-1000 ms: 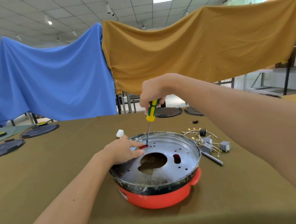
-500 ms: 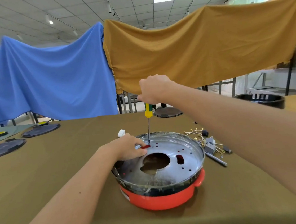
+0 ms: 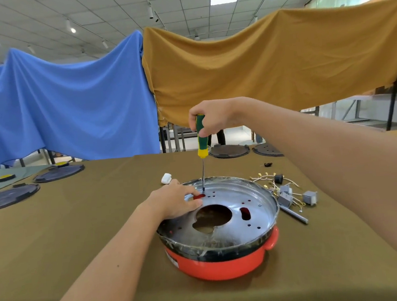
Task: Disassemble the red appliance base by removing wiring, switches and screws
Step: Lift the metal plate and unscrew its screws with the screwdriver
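Red appliance base [image 3: 223, 264] braced by left hand [image 3: 178, 202] against twisting; right hand [image 3: 210, 119] wrapped round screwdriver [image 3: 201, 140], tip down on screw.

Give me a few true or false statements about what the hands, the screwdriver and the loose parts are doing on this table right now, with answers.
1. The right hand grips the screwdriver upright. True.
2. The left hand lies flat on the tablecloth. False: it rests on the metal plate of the red base.
3. The wiring lies outside the base. True.
4. The white plug sits inside the plate. False: it lies on the table behind it.
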Available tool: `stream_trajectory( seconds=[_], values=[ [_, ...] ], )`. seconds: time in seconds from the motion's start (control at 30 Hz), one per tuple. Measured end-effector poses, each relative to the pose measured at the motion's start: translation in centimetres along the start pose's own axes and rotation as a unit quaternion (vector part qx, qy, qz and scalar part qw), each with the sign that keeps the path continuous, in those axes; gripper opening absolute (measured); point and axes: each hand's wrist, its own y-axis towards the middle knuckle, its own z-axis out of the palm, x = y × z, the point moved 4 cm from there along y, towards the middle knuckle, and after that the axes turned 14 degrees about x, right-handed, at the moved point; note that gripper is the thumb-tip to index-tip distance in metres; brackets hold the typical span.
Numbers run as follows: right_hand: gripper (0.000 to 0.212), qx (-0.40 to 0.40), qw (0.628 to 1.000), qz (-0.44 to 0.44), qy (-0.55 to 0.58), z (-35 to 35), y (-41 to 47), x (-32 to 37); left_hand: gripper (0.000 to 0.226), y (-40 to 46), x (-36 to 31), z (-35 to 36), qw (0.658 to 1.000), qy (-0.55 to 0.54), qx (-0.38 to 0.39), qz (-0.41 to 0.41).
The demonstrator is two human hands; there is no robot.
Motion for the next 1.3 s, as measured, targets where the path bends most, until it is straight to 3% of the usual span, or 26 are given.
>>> stream_trajectory(
  seconds=[0.1,0.2,0.47,0.57,0.67,0.73,0.87,0.97,1.1,1.23,1.3],
  values=[
    [0.037,-0.009,0.996,0.073,-0.045,0.2,-0.1,-0.2,0.047,0.0,0.0,0.1,1.000,-0.001,-0.001,0.000],
    [0.060,-0.067,0.955,0.171,-0.231,0.2,-0.2,0.1,0.048,0.1,0.1,0.1,1.000,-0.002,0.001,-0.002],
    [0.014,0.018,0.975,0.058,-0.214,0.0,-0.2,2.9,0.048,-0.2,0.0,0.0,1.000,-0.003,0.005,-0.004],
    [0.035,0.023,0.965,0.079,-0.251,0.6,0.0,3.5,0.048,-0.3,0.0,0.0,1.000,-0.004,0.005,-0.006],
    [0.034,0.013,0.955,0.093,-0.281,1.0,0.4,3.4,0.049,-0.4,-0.1,0.0,1.000,-0.001,0.009,-0.006],
    [0.047,0.016,0.941,0.124,-0.313,1.3,0.3,3.2,0.049,-0.3,-0.1,0.0,1.000,-0.001,0.011,-0.010],
    [0.038,-0.028,0.901,0.122,-0.416,2.2,0.8,3.1,0.049,-0.2,-0.1,0.0,1.000,0.001,0.012,-0.013],
    [0.021,-0.054,0.931,0.077,-0.352,1.6,1.5,2.7,0.049,-0.2,0.0,0.0,1.000,-0.005,0.012,-0.009],
    [0.021,-0.046,0.985,0.003,-0.165,0.7,0.8,1.5,0.048,-0.3,0.0,0.0,1.000,-0.004,0.003,-0.003],
    [0.029,-0.042,0.999,-0.024,0.008,0.5,0.0,0.5,0.047,-0.2,-0.1,0.0,1.000,0.004,0.007,-0.001],
    [0.017,-0.052,0.999,0.008,-0.007,0.5,0.0,0.3,0.047,-0.1,-0.1,0.0,1.000,0.006,0.007,-0.001]
  ],
)
